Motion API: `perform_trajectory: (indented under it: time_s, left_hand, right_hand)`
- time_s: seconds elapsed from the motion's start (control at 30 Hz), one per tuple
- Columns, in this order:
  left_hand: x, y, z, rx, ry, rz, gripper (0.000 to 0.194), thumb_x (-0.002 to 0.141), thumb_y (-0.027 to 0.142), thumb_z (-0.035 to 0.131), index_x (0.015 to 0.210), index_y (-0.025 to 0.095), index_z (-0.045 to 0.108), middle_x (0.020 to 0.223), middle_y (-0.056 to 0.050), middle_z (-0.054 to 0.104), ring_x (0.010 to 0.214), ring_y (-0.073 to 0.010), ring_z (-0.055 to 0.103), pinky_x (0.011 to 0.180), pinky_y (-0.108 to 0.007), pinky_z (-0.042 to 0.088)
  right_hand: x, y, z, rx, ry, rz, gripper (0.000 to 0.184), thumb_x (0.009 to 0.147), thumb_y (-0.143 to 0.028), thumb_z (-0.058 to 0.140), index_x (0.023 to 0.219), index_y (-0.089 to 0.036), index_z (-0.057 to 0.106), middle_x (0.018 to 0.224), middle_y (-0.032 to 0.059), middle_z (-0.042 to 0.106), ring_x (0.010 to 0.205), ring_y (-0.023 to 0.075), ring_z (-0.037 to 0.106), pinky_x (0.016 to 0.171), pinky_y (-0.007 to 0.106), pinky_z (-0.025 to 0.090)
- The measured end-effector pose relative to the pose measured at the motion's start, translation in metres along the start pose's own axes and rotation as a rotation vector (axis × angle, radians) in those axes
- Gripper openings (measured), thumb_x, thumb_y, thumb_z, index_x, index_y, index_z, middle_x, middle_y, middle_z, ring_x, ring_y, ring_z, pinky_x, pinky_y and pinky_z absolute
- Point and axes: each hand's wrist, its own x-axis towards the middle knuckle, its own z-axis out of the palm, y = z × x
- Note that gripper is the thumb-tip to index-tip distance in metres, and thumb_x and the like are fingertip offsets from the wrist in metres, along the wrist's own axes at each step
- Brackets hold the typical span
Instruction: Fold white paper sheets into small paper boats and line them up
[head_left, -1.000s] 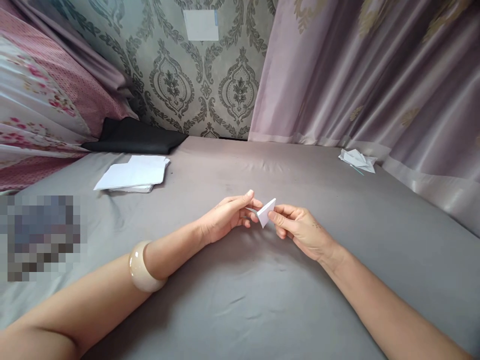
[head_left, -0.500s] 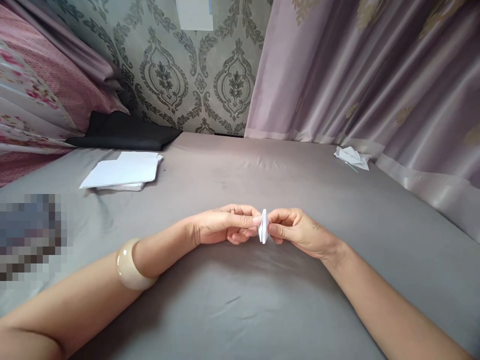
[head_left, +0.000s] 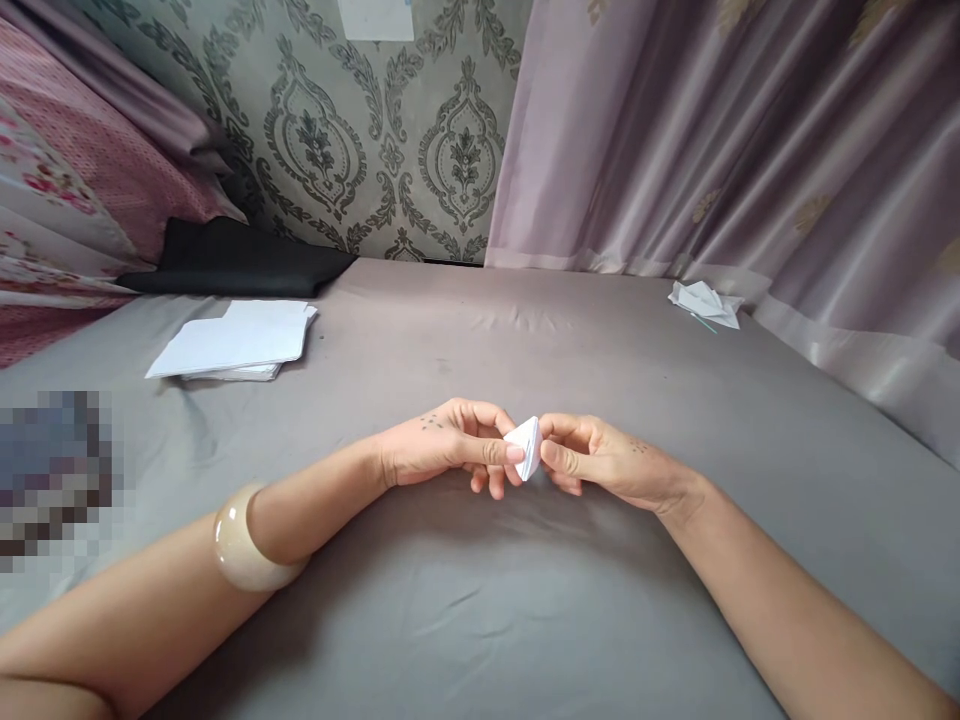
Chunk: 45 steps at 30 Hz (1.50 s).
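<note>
A small folded piece of white paper [head_left: 528, 440], layered and pointed at its ends, is held up between my two hands above the grey sheet. My left hand [head_left: 457, 447] pinches its left side, thumb in front and index finger behind, with the other fingers loosely curled below. At the paper's right edge, my right hand [head_left: 600, 455] closes thumb and fingertips on it. The inner folds are mostly hidden by the left thumb. A pale bangle [head_left: 251, 545] sits on my left forearm.
White paper sheets [head_left: 232, 340] lie stacked at the left, before a black cloth [head_left: 247, 262]. Crumpled white paper pieces [head_left: 705, 303] and a thin greenish strip lie far right. A purple curtain [head_left: 637, 150] hangs behind the grey sheet [head_left: 480, 620]. A blurred-out patch [head_left: 52, 470] is at left.
The folded paper has turned from nearly edge-on to show more of its left face. Both hands stay on it; my left hand's lower fingers have spread slightly. The view has shifted a little.
</note>
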Motion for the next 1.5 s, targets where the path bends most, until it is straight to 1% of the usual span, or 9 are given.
perform_trajectory:
  time_s: [0.13,0.33,0.53,0.63,0.73,0.87,1.07,1.27,1.5]
  left_hand:
    - [0.003,-0.002,-0.001,0.120,0.150,0.020,0.018,0.075,0.029,0.075,0.084,0.014,0.070,0.080,-0.004,0.070,0.072,-0.0116,0.063,0.065,-0.023,0.049]
    - [0.008,-0.009,0.001,0.131,0.331,0.219,0.016,0.075,0.028,0.074,0.078,0.014,0.068,0.090,-0.006,0.071,0.084,-0.0165,0.065,0.081,-0.031,0.051]
    - [0.008,-0.009,0.009,0.340,0.484,0.440,0.012,0.079,0.024,0.071,0.080,0.014,0.063,0.086,-0.005,0.067,0.080,-0.0143,0.061,0.077,-0.030,0.048]
    - [0.008,-0.009,0.009,0.328,0.499,0.474,0.018,0.080,0.025,0.070,0.092,0.016,0.062,0.089,-0.004,0.066,0.083,-0.0145,0.061,0.077,-0.029,0.048]
    - [0.008,-0.008,0.009,0.322,0.460,0.399,0.025,0.083,0.030,0.067,0.103,0.016,0.062,0.093,-0.006,0.067,0.087,-0.0164,0.062,0.080,-0.031,0.049]
    - [0.007,-0.005,0.010,0.396,0.480,0.295,0.021,0.084,0.034,0.065,0.088,0.014,0.071,0.088,-0.007,0.068,0.085,-0.0176,0.062,0.080,-0.030,0.048]
    - [0.007,-0.003,0.011,0.342,0.521,0.292,0.020,0.081,0.034,0.069,0.080,0.015,0.071,0.081,-0.005,0.069,0.081,-0.0174,0.063,0.077,-0.029,0.049]
    - [0.006,-0.006,0.014,0.319,0.483,0.257,0.026,0.087,0.040,0.061,0.082,0.014,0.063,0.075,-0.002,0.065,0.065,-0.0108,0.058,0.064,-0.023,0.049]
    - [0.008,-0.011,0.014,0.411,0.487,0.297,0.026,0.091,0.040,0.053,0.081,0.016,0.054,0.071,0.000,0.058,0.066,-0.0095,0.054,0.063,-0.022,0.048]
  right_hand:
    - [0.003,0.004,0.002,-0.019,0.100,0.048,0.030,0.084,-0.049,0.061,0.085,-0.019,0.062,0.076,-0.0003,0.063,0.057,0.0078,0.054,0.053,0.022,0.043]
    - [0.013,0.013,0.008,-0.091,0.395,-0.096,0.025,0.076,-0.044,0.071,0.082,-0.020,0.068,0.085,0.0028,0.070,0.078,0.0147,0.063,0.069,0.028,0.051]
    - [0.016,0.013,0.017,-0.065,0.607,-0.271,0.021,0.074,-0.035,0.076,0.085,-0.023,0.063,0.082,-0.0016,0.072,0.077,0.0140,0.067,0.076,0.029,0.053]
    - [0.016,0.012,0.020,-0.105,0.649,-0.296,0.025,0.076,-0.034,0.074,0.094,-0.024,0.061,0.085,-0.0011,0.073,0.079,0.0148,0.068,0.078,0.031,0.053]
    - [0.015,0.012,0.023,-0.171,0.677,-0.302,0.022,0.078,-0.034,0.072,0.095,-0.024,0.061,0.086,-0.0001,0.073,0.080,0.0160,0.068,0.079,0.032,0.053]
    - [0.015,0.014,0.026,-0.158,0.654,-0.298,0.021,0.079,-0.036,0.071,0.093,-0.024,0.062,0.087,0.0002,0.073,0.083,0.0166,0.068,0.082,0.033,0.053]
    - [0.017,0.014,0.022,-0.044,0.553,-0.158,0.027,0.081,-0.046,0.066,0.090,-0.022,0.072,0.084,0.0021,0.072,0.078,0.0158,0.067,0.073,0.031,0.055]
    - [0.019,0.013,0.025,-0.059,0.571,-0.146,0.028,0.080,-0.048,0.066,0.079,-0.020,0.073,0.068,0.0006,0.068,0.064,0.0134,0.063,0.066,0.029,0.054]
    - [0.023,0.010,0.034,0.190,0.497,-0.011,0.038,0.077,-0.053,0.068,0.086,-0.017,0.069,0.075,0.0034,0.070,0.067,0.0138,0.065,0.064,0.028,0.055]
